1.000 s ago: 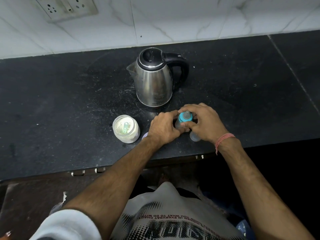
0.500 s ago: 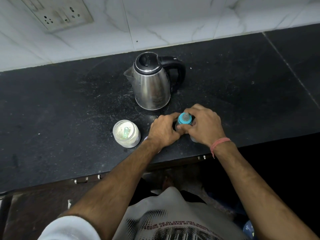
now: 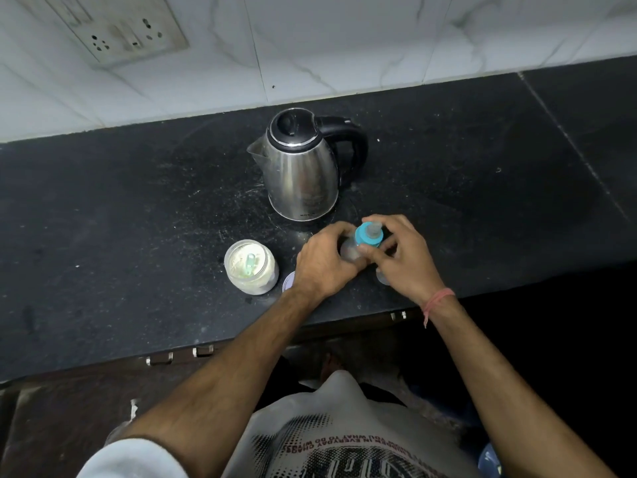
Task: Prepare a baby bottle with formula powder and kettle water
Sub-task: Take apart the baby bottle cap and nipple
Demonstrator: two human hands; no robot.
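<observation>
A black stone countertop (image 3: pixel 103 208) runs across the view, its surface scuffed with pale scratches and specks. Behind it rises a white marble-patterned tiled wall (image 3: pixel 379 43), with a grimy socket and switch plate (image 3: pixel 117 29) set at the upper left. Small metal fittings (image 3: pixel 160 358) show under the counter's front edge. A pink thread band (image 3: pixel 437 300) circles a wrist. A grey printed T-shirt (image 3: pixel 344 439) fills the bottom.
</observation>
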